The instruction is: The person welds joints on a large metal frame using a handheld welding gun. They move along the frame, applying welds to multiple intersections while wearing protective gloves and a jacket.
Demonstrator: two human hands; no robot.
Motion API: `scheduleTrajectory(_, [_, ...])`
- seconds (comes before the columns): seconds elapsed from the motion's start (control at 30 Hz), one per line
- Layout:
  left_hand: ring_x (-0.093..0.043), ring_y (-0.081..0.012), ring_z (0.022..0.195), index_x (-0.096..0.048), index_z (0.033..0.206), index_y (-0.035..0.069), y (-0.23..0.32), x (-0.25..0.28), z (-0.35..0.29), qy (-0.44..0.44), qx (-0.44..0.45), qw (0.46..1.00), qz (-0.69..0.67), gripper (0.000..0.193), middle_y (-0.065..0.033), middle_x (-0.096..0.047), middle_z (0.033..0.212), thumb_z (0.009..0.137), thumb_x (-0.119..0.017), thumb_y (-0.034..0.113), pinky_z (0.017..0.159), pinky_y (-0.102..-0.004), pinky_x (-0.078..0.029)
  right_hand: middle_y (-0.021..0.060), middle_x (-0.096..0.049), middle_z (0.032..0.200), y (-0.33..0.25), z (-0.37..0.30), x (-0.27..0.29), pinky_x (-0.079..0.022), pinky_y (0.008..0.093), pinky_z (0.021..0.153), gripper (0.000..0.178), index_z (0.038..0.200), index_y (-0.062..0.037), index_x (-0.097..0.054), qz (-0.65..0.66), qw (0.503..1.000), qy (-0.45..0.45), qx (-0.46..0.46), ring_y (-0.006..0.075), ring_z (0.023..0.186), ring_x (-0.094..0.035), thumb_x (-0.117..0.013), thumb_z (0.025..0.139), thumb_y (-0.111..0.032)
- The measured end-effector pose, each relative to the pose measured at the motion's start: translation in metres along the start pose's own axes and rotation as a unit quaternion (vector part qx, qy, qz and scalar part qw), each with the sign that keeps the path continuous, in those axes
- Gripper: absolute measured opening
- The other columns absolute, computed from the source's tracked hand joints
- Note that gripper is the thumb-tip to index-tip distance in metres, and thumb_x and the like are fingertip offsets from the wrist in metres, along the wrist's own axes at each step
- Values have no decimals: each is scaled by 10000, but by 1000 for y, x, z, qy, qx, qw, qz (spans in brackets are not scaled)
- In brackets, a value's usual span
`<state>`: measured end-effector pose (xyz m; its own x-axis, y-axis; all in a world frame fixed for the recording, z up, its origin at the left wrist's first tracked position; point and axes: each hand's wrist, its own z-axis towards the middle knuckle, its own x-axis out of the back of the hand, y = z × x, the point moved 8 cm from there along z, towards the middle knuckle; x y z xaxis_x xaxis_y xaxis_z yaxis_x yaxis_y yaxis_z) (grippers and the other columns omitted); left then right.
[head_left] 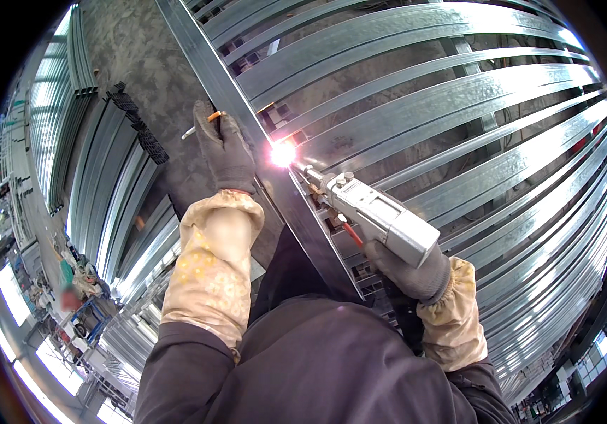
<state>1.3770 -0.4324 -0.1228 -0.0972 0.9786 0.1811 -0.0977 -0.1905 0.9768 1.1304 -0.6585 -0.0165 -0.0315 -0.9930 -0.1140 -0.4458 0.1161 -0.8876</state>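
Observation:
My right hand [411, 274], in a grey glove, is wrapped round the grip of a silver handheld welding gun [381, 214]. Its nozzle meets a long steel tube [302, 212], where a glaring weld spot [283, 153] hides the joint itself. Between the fingers of my gloved left hand [227, 155] is a cigarette [190, 132] with an orange filter. That hand sits at the left side of the same tube, near the glare; whether it touches the metal, I cannot tell. Tan protective sleeves cover both forearms.
Many parallel steel bars [431, 127] run rightward from the tube, with gaps between them over the concrete floor [130, 49]. Stacked steel profiles [102, 184] lie to the left. Farther left stands a blue cart or rack [95, 318] with clutter around it.

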Motion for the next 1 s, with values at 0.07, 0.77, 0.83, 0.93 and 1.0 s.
scheduleTrajectory(0.07, [-524, -68, 949, -293, 1559, 0, 10, -6, -2, -3, 20, 1000, -8, 583, -55, -527, 1235, 1020, -516, 14, 819, -196, -480, 169, -614, 1342, 4, 0, 0, -502, 338, 1001, 494, 1394, 27, -531, 12, 1000, 7, -8, 254, 1188, -628, -677, 932, -66])
scheduleTrajectory(0.77, [-502, -52, 679, -298, 1567, 102, 8, -9, -8, -22, 88, 992, -84, 576, -10, -564, 948, 1033, -508, 49, 542, -200, -449, 80, -689, 996, -20, -47, 25, -521, 255, 636, 420, 1348, 1, -547, 120, 985, 120, -35, 101, 724, -618, -652, 971, -152])
scheduleTrajectory(0.83, [-490, -47, 665, -324, 1559, 98, 12, -10, -6, -10, 63, 994, -92, 565, -7, -567, 937, 1029, -514, 46, 532, -197, -435, 108, -695, 1011, -28, -61, 30, -528, 261, 634, 438, 1361, 6, -533, 124, 982, 142, -24, 114, 716, -631, -647, 962, -133])
scheduleTrajectory(0.93, [-461, -38, 627, -345, 1547, 95, 6, -6, 1, 7, -2, 999, -39, 557, 6, -552, 909, 1020, -518, 36, 508, -197, -413, 154, -703, 1033, -49, -88, 32, -543, 269, 622, 491, 1368, 25, -521, 118, 976, 184, -1, 142, 721, -658, -649, 932, -159])
scheduleTrajectory(1.0, [-441, -29, 609, -352, 1541, 94, -26, -2, 12, 5, -19, 999, -43, 557, 15, -536, 890, 1013, -520, 28, 497, -196, -403, 160, -703, 1031, -57, -101, 30, -548, 269, 619, 515, 1366, 33, -519, 124, 973, 192, 40, 145, 721, -663, -657, 925, -193])
